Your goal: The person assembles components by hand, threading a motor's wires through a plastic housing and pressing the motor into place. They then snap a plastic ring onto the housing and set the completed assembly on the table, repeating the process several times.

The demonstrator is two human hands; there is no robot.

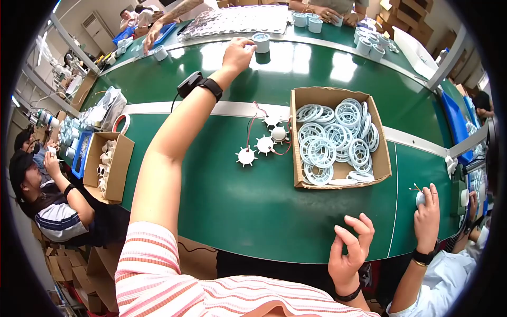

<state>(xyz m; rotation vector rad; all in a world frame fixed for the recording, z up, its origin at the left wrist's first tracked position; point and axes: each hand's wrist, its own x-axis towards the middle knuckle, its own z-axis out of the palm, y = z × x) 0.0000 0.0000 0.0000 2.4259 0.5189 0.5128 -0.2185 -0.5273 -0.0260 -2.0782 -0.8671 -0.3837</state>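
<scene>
My left hand [239, 54] reaches far forward over the green surface, fingers loosely bent and slightly apart. Its fingertips are at the left side of a light-blue round cup-like housing [261, 44], which stands upright; whether they touch it is hard to tell. Raised above the near table edge, my right hand [351, 248] is empty, with fingers half curled and apart. Between the two hands, a cardboard box [340, 186] holds many light-blue spoked rings [320, 152]. Left of it lie several white spoked discs [246, 156] with red wires.
A grey rail [211, 108] divides the near table from the glossy green strip. At right, a co-worker's hand [426, 222] holds a small wired part. Another box [113, 169] and tape roll [121, 124] sit left. Several light-blue housings [364, 46] stand at the back right.
</scene>
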